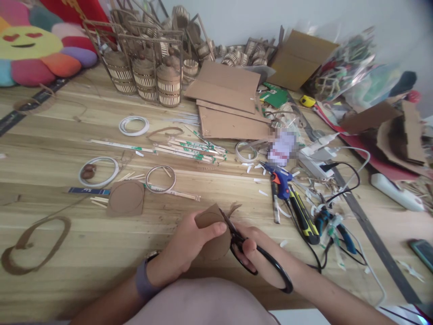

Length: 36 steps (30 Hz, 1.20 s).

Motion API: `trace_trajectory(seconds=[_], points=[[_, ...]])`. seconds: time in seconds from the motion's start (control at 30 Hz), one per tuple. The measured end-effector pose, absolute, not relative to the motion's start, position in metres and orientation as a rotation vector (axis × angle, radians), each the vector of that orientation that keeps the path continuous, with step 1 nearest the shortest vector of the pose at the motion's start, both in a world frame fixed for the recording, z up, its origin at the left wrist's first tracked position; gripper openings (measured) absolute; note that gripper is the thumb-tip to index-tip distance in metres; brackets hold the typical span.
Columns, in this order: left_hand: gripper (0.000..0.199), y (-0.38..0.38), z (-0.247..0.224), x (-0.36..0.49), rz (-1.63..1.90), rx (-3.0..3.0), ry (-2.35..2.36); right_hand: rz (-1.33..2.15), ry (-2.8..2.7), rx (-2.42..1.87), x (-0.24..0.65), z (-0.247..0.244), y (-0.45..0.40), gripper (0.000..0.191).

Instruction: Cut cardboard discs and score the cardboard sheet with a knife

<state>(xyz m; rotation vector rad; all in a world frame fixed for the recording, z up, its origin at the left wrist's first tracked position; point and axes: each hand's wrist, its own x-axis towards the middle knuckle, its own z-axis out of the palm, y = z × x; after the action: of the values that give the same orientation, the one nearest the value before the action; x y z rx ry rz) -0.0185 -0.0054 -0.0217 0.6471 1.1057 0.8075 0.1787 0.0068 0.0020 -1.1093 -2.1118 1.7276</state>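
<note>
Head view: where's the piece you're working?
— Brown cardboard piece (pixel 214 247), low centre, held up off the counter (pixel 111 248), close in front of your body.
— Your grip?
— Left hand (pixel 193 237) pinches it, thumb flat on the upper face. Right hand (pixel 263 258) is wrapped round the handles of black scissors (pixel 237 236), blades at the cardboard's right edge. How wide the blades stand, cannot tell.
— Nearby, on your left?
— Cardboard square (pixel 126 199), circle marked on it, lying by some short sticks (pixel 99 202). Thin ring (pixel 147 178) just beside. White tape roll (pixel 115 172) past that, small brown lumps inside it.
— On your right?
— Blue glue gun (pixel 284 181), yellow-and-black knife (pixel 304 216), blue-handled pliers (pixel 347 238).
— Farther out?
— Wrapped sticks (pixel 189 152) in a loose bundle, stacked cardboard sheets (pixel 226 85) behind them, lidded slatted baskets (pixel 168 85) standing toward the back left.
</note>
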Motion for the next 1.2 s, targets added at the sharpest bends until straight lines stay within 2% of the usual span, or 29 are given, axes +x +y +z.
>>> trace_trajectory(seconds=[0.23,0.47,0.9,1.07,1.2], points=[[0.039,-0.005,-0.021,-0.018,0.812,0.629,1.076,1.739,-2.062,-1.141,0.179,-0.002,0.002,0.087],[0.036,-0.008,-0.021,-0.018,0.836,0.632,1.053,1.674,-2.047,-1.224,0.174,0.005,0.000,0.075],[0.039,-0.006,-0.020,-0.019,0.819,0.640,1.071,1.559,-2.134,-1.195,0.176,0.008,0.004,0.069],[0.048,-0.006,-0.021,-0.016,0.935,0.438,1.028,1.391,-2.134,-1.211,0.170,0.001,0.003,0.076],[0.052,-0.007,-0.022,-0.015,0.947,0.382,1.072,1.358,-2.169,-1.257,0.167,-0.005,0.001,0.075]])
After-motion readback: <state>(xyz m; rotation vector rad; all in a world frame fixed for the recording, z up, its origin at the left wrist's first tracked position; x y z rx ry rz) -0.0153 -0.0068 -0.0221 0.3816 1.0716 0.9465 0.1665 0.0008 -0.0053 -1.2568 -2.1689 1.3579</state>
